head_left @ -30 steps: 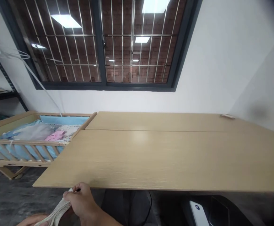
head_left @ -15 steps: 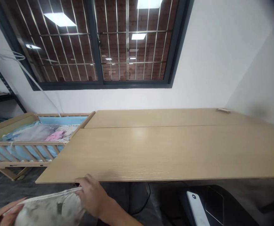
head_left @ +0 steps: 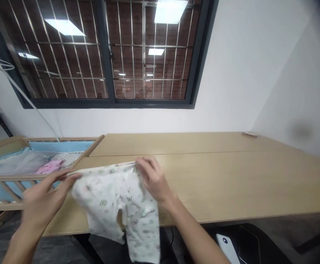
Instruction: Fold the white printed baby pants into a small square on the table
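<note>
A small pair of white baby pants with a faint green and pink print hangs from both my hands, over the near left part of the wooden table. My left hand pinches one end of the waistband, its fingers closed. The other end is gripped by my right hand. Both legs dangle down, and the longer-looking right one drops past the table's front edge. The waistband is stretched between my hands.
The pale wooden table runs along the wall beneath a barred window. To the left stands a wooden crib with blue padding and a pink cloth. A white phone lies on a black surface at lower right.
Both hands have risen and moved right from below the table's edge, carrying the pants, which now hang open with both legs showing. The view has shifted slightly.
</note>
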A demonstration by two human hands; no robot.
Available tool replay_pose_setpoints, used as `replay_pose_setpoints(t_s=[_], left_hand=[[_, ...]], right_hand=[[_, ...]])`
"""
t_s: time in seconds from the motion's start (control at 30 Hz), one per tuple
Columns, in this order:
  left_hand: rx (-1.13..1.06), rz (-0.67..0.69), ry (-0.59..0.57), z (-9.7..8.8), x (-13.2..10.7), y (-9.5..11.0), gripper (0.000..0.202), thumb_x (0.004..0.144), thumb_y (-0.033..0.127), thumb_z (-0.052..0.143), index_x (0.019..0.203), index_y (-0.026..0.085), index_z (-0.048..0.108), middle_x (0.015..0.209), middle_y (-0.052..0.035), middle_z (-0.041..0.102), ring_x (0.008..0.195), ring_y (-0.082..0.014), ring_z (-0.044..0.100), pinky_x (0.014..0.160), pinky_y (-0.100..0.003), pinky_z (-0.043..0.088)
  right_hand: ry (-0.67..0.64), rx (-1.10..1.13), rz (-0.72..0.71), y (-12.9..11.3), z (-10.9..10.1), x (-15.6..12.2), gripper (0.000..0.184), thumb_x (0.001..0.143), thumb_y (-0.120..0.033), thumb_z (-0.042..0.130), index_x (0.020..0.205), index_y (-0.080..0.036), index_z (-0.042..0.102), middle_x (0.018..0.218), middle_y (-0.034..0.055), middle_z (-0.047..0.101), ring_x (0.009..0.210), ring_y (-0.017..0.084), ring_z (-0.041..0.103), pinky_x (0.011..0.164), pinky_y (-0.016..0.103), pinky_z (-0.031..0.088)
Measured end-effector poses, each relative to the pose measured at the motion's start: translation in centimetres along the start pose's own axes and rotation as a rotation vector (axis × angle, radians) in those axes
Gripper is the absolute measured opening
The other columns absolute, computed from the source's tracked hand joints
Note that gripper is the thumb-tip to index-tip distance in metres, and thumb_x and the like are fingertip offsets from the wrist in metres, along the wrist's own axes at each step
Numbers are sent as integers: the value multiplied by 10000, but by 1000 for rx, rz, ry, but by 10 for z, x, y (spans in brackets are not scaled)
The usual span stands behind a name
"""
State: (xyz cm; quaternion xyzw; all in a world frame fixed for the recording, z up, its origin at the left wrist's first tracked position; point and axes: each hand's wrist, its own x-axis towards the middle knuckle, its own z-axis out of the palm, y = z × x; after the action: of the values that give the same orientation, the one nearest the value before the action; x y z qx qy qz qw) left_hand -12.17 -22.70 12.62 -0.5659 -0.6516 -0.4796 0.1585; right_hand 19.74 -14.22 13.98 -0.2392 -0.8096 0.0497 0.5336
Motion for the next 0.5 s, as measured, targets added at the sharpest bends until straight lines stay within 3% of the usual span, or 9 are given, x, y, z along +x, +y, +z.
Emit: replay_pose_setpoints(t_s=[0.07, 0.1, 0.2, 0.23, 0.37, 0.5], left_hand=[[-64, 26, -113, 47, 27, 7, 374, 872, 626, 554, 965, 288, 686, 935, 54, 744, 876, -195, 686, 820, -286, 509], [-65, 0, -239, 73, 36, 10, 365, 892, 591, 540, 981, 265, 680, 943, 24, 750, 869, -201, 689, 792, -275, 504], [67, -64, -599, 151, 44, 11, 318, 980, 455, 414, 1064, 236, 629, 981, -21, 747, 902, -214, 688, 732, -269, 481], [96, -61, -652, 174, 41, 10, 301, 991, 408, 394, 1061, 222, 620, 973, -37, 742, 901, -217, 686, 728, -273, 475], [204, -46, -690, 247, 26, 7, 268, 989, 300, 389, 1029, 159, 613, 1058, -148, 701, 1025, -282, 649, 838, -347, 460], [283, -71, -678, 294, 30, 5, 294, 994, 283, 381, 1090, 113, 602, 1132, -223, 661, 1129, -333, 596, 917, -415, 434]], right_hand=[[-11, -36, 119, 42, -3, 8, 245, 1016, -290, 526, 1215, -229, 655, 1058, 84, 649, 1016, 209, 622, 935, 347, 503], [-43, -68, 182, 65, -2, 9, 209, 1006, -317, 551, 1143, -215, 673, 1017, 75, 656, 988, 205, 624, 925, 338, 497], [-230, -170, 329, 135, 8, -1, 199, 1024, -285, 507, 1068, -190, 675, 1034, 81, 667, 995, 199, 618, 913, 313, 472], [-296, -212, 360, 155, 13, -7, 210, 1031, -246, 477, 1077, -179, 671, 1058, 90, 667, 1011, 196, 614, 914, 304, 462], [-440, -340, 415, 216, 33, -26, 231, 1004, -125, 453, 1083, -149, 668, 1095, 107, 658, 1046, 188, 589, 919, 276, 428], [-446, -403, 462, 252, 47, -29, 207, 978, -123, 487, 1039, -153, 683, 1076, 108, 643, 1045, 208, 567, 914, 296, 410]])
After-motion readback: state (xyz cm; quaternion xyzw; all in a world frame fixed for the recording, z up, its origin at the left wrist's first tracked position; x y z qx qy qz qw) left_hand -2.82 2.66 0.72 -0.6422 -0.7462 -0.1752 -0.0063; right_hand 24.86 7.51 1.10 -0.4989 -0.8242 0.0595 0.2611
